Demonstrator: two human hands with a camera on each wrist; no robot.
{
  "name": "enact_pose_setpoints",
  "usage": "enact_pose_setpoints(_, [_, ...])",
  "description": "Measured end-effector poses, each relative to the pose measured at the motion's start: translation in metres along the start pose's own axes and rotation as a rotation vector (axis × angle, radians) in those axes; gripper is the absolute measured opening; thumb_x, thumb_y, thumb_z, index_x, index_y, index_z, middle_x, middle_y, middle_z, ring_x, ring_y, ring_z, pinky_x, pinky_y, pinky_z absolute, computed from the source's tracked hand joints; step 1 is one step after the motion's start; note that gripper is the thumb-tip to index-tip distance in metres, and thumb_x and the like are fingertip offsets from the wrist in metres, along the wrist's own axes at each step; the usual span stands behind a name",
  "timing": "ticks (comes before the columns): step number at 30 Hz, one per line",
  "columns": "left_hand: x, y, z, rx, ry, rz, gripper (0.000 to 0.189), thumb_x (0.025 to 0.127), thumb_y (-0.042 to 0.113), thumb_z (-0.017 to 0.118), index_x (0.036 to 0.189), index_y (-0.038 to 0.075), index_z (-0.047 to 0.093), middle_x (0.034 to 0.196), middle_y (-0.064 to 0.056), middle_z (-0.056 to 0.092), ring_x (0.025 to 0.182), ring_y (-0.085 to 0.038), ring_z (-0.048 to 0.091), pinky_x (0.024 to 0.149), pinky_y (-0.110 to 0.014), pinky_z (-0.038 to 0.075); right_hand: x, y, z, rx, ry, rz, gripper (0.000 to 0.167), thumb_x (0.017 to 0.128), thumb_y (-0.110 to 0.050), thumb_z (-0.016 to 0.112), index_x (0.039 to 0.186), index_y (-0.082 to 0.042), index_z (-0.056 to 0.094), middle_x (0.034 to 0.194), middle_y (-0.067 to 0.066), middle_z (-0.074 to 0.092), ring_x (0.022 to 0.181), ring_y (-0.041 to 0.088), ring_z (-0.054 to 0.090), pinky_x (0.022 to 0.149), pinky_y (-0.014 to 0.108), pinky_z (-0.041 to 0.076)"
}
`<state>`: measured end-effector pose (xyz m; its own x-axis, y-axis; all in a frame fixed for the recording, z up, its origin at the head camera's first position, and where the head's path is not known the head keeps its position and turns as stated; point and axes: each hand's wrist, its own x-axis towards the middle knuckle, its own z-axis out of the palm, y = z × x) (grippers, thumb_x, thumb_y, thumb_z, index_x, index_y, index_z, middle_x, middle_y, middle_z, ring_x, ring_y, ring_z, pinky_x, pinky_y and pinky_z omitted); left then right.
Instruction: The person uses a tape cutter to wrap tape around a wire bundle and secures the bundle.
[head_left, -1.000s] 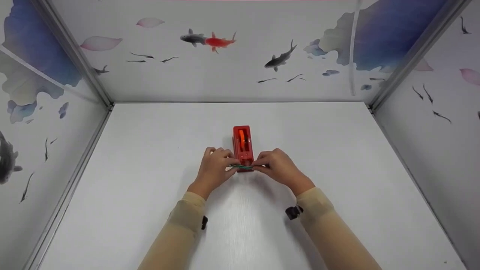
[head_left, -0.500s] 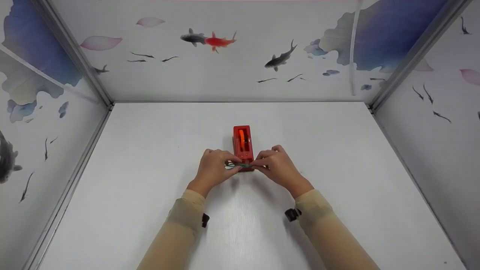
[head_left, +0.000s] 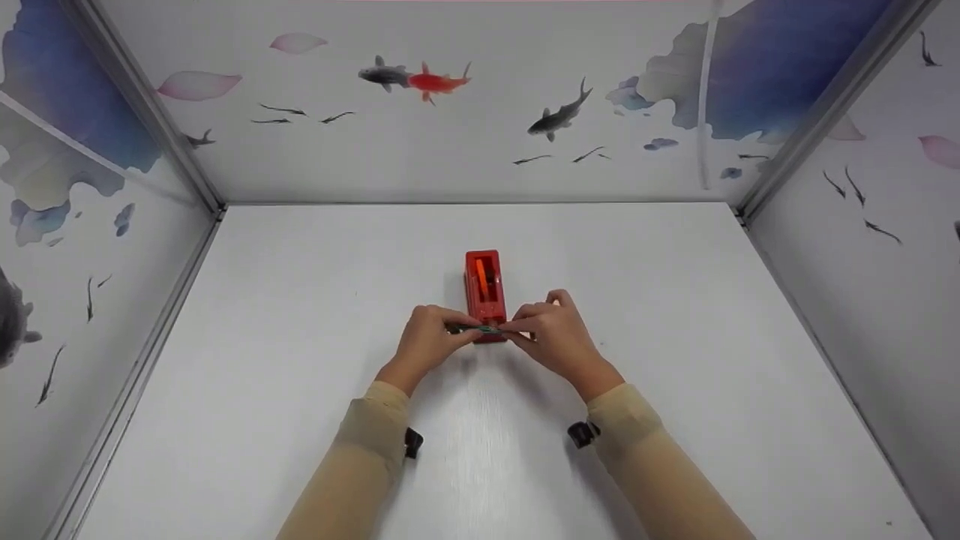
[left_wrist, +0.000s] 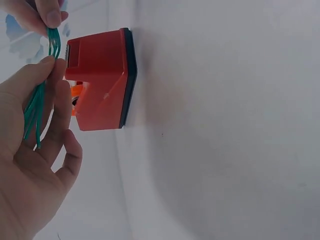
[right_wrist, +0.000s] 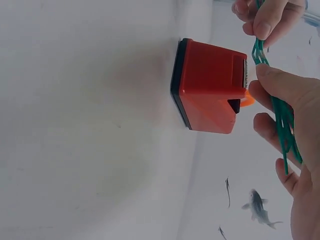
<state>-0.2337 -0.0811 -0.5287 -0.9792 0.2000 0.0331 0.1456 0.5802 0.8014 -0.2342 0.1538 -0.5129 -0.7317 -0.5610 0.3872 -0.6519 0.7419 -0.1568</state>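
Observation:
Both hands pinch a bundle of thin green strands [left_wrist: 34, 112], perhaps coated wires, from its two sides. My left hand [head_left: 427, 337] holds it between thumb and index finger, with loose ends running down into the palm. From the other side, my right hand [head_left: 559, 337] grips the bundle the same way; more ends [right_wrist: 285, 127] hang along its palm in the right wrist view. Only a short stretch shows between the fingertips. Just behind it stands a red tape dispenser [head_left: 490, 311] with an orange wheel [head_left: 483, 279] and a toothed cutting edge [right_wrist: 245, 74].
A white table [head_left: 300, 270] lies under the hands and dispenser. Printed panels with fish, such as the back wall [head_left: 480, 165], close off the far side and both flanks. Black wrist cameras, one of them at the right sleeve [head_left: 583, 433], sit on both forearms.
The fingertips of both hands have drawn slightly closer together along the green bundle. My left fingers have dipped a little. The tape dispenser stays in place.

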Motion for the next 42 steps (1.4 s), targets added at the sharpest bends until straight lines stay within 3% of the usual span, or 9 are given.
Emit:
enact_pose_setpoints(4, [-0.001,-0.001,-0.001,-0.047,0.007,0.012,0.012,0.091,0.022,0.081,0.102,0.024,0.085,0.098,0.005,0.08,0.091,-0.013,0.066,0.081,-0.033,0.057,0.003,-0.005,-0.004,0.08,-0.084,0.12,0.017,0.088,-0.026,0.084,0.105,-0.025,0.084,0.085,-0.007,0.079,0.069,0.007,0.064,0.091,0.041,0.047])
enact_pose_setpoints(8, [-0.003,-0.002,-0.002,-0.092,0.054,0.057,0.013,0.091,0.02,0.081,0.104,0.021,0.085,0.098,0.004,0.08,0.09,-0.015,0.069,0.082,-0.033,0.059,0.006,-0.008,-0.006,0.314,-0.183,0.302,0.015,0.092,-0.025,0.08,0.106,-0.02,0.083,0.09,-0.007,0.078,0.075,0.011,0.063,0.078,0.031,0.055])
enact_pose_setpoints(11, [-0.002,-0.004,-0.001,-0.107,0.091,0.109,0.014,0.09,0.017,0.081,0.104,0.016,0.084,0.096,0.002,0.08,0.09,-0.02,0.068,0.081,-0.033,0.059,0.008,-0.007,-0.005,0.504,-0.232,0.433,0.015,0.095,-0.024,0.076,0.108,-0.017,0.08,0.097,-0.003,0.077,0.081,0.016,0.065,0.074,0.03,0.057])
enact_pose_setpoints(14, [-0.001,-0.005,0.0,-0.127,0.103,0.139,0.014,0.09,0.016,0.082,0.103,0.016,0.084,0.095,0.002,0.079,0.09,-0.021,0.068,0.081,-0.032,0.059,0.009,-0.004,-0.004,0.636,-0.272,0.509,0.017,0.097,-0.025,0.074,0.11,-0.015,0.08,0.103,0.002,0.077,0.083,0.02,0.067,0.074,0.03,0.057])
enact_pose_setpoints(20, [-0.001,-0.007,0.002,-0.168,0.093,0.161,0.014,0.088,0.012,0.082,0.1,0.019,0.085,0.093,0.005,0.079,0.089,-0.012,0.07,0.084,-0.031,0.061,0.008,0.002,-0.002,0.719,-0.331,0.531,0.019,0.098,-0.026,0.073,0.111,-0.015,0.08,0.105,0.003,0.077,0.083,0.02,0.068,0.074,0.03,0.055])
enact_pose_setpoints(27, [0.001,-0.006,0.004,-0.129,0.166,0.265,0.016,0.087,0.006,0.082,0.102,0.01,0.084,0.093,0.0,0.079,0.088,-0.014,0.071,0.083,-0.032,0.062,0.009,0.004,0.0,0.938,-0.374,0.584,0.027,0.102,-0.024,0.067,0.119,-0.004,0.073,0.111,0.018,0.076,0.081,0.02,0.074,0.088,0.042,0.061])
enact_pose_setpoints(35, [-0.002,-0.008,0.008,-0.114,0.198,0.296,0.015,0.088,0.006,0.081,0.103,0.009,0.083,0.095,0.0,0.079,0.09,-0.014,0.072,0.086,-0.028,0.061,0.004,0.005,0.008,0.99,-0.3,0.637,0.021,0.102,-0.023,0.067,0.112,-0.007,0.077,0.104,0.024,0.077,0.068,0.015,0.065,0.078,0.039,0.054])
enact_pose_setpoints(42, [-0.002,-0.008,0.009,-0.114,0.207,0.292,0.017,0.088,0.008,0.082,0.103,0.014,0.082,0.098,0.002,0.078,0.092,-0.013,0.071,0.087,-0.028,0.06,0.008,0.005,0.008,0.957,-0.224,0.627,0.016,0.099,-0.021,0.072,0.108,-0.012,0.08,0.095,0.009,0.079,0.071,0.016,0.064,0.076,0.043,0.051])
